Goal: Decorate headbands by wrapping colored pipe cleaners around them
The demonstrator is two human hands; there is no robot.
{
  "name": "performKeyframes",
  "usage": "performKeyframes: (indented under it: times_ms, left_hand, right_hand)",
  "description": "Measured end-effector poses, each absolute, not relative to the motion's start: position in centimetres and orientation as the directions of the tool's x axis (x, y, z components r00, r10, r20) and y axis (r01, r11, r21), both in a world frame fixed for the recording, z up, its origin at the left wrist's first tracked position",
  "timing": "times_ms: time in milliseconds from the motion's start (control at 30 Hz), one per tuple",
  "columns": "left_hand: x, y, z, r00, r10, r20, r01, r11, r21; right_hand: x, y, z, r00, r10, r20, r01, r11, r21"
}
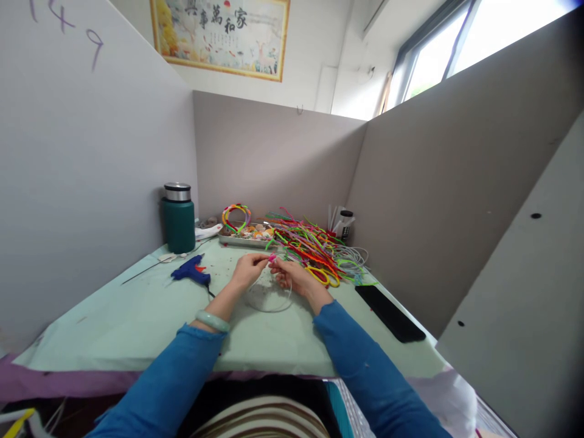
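My left hand (249, 267) and my right hand (292, 275) meet over the middle of the table, fingers closed in a pinch. Between their fingertips is a small bright pink piece (272, 258), perhaps pipe cleaner; its exact form is too small to tell. A thin pale hoop (276, 311) hangs in a curve below the hands, its upper part hidden by the fingers. Just beyond my right hand lies a heap of colourful pipe cleaners (310, 240). Yellow-handled scissors (329, 278) rest beside my right wrist. A blue glue gun (191, 270) lies left of my left hand.
At the back, a metal tray (244, 242) holds small pieces, with a multicoloured hoop (223, 219) upright on it. A green bottle (179, 225) stands at left. Pale hoops (358, 258) and a black phone-like slab (390, 313) lie at right. Grey partitions (278, 152) enclose the table.
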State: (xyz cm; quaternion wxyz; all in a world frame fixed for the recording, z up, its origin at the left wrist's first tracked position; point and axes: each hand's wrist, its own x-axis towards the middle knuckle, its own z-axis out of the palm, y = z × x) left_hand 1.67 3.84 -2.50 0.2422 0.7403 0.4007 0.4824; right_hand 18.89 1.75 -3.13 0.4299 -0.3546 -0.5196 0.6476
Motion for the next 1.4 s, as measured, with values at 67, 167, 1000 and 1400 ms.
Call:
performKeyframes:
  times_ms: [67,167,1000,1400]
  left_hand:
    - [1.7,3.8,-2.5,0.206,0.832,0.515,0.362,-0.554,0.749]
    - [1.8,3.6,-2.4,0.193,0.845,0.499,0.386,-0.533,0.753]
    - [1.6,2.6,-1.4,0.177,0.896,0.407,0.598,-0.426,0.678]
    - [1.5,3.2,-2.1,0.164,0.906,0.39,0.675,-0.392,0.625]
  right_hand:
    - [18.9,1.8,-2.9,-0.371,0.928,0.011,-0.247,-0.088,-0.965]
    - [19.1,2.2,-2.8,-0.368,0.93,0.009,-0.356,-0.132,-0.925]
    - [19.8,2.1,-2.5,-0.183,0.933,0.309,0.089,0.329,-0.94]
    - [19.2,1.6,-2.1,-0.234,0.785,0.573,0.395,0.615,-0.682]
